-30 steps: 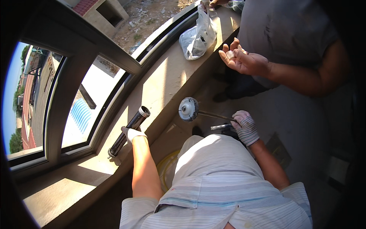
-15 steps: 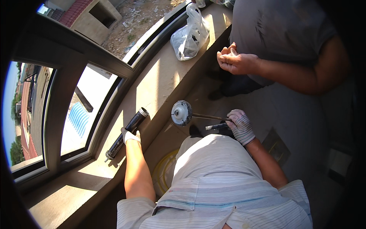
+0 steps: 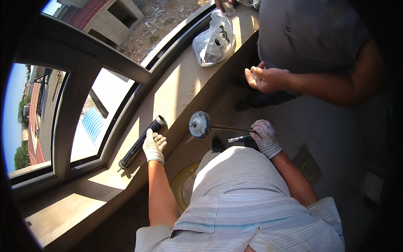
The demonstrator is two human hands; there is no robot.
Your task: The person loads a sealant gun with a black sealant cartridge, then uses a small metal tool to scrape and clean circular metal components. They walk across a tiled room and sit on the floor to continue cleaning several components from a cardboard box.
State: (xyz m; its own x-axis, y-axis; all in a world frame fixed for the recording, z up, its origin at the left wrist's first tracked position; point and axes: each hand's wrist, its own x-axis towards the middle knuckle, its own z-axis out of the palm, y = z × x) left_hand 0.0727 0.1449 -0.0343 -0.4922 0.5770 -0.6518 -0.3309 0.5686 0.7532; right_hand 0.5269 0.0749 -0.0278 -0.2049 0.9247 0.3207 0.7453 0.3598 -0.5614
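On the stone window sill [image 3: 126, 168], at about nine o'clock from the person's chest, a long black tube [image 3: 140, 143] lies along the ledge, parallel to the window frame [image 3: 63, 138], with its open end toward one o'clock. That lie keeps it from rolling off the edge. The left hand [image 3: 153, 145], gloved in white, rests on the tube near its open end. Its fingers are curled over the top and seem to be pinning it against the sill, though how tight the grip is I cannot tell.

Toward the middle, at about twelve o'clock, a round metal disc [image 3: 199, 124] sits on the end of a thin rod [image 3: 228, 127], held out level over the floor, just beside the sill's edge. The rod runs rightward into the right hand [image 3: 265, 137], also gloved, whose grip is closed around it together with a short grey handle piece [image 3: 239, 138]. Holding it at the far end keeps the disc free and facing the tube's mouth.

Farther right, at one to two o'clock, another person stands close, their hands [image 3: 266, 78] cupped together over something small I cannot make out. A white plastic bag [image 3: 213, 40] slumps on the sill beyond them.
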